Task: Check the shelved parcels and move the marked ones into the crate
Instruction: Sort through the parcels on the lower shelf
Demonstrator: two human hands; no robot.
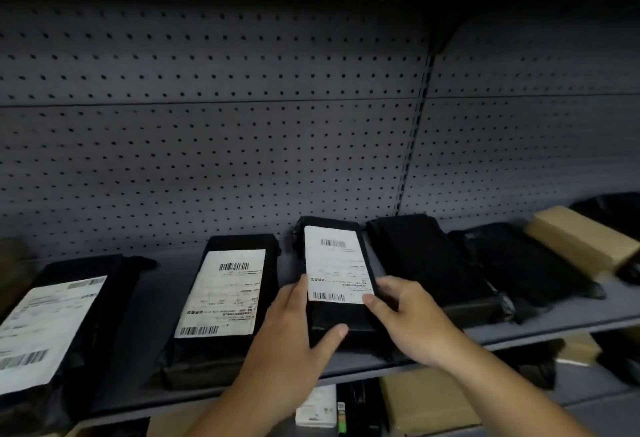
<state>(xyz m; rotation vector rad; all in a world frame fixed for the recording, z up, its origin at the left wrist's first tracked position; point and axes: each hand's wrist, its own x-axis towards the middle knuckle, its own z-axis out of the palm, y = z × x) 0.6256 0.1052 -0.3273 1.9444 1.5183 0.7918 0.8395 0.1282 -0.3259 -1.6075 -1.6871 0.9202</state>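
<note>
On a grey shelf (152, 315) backed by a perforated panel (207, 125), a row of parcels lies flat, with their long sides running front to back. The middle parcel (341, 319), a black bag with a white barcode label (336, 263) on top, is held at its near end by both hands. The left hand (287, 329) grips its left edge. Its fingers (300, 285) lie up along the side, and its thumb (341, 331) is curled across the black near end. The right hand (408, 319) clasps the right edge, with its thumb (369, 299) pressing the label's near right corner. Whether the parcel is raised off the shelf cannot be told.

To the left are 2 more black parcels with white labels facing up: one just beside the left hand (225, 294) and one at the far left (52, 325). To the right are 2 black parcels with no label showing, the nearer (426, 263) just beside the held parcel and the other (519, 263) beyond it. A brown cardboard box (581, 239) comes next. On the lower shelf sit a second brown box (426, 402) and a white packet (317, 405).
</note>
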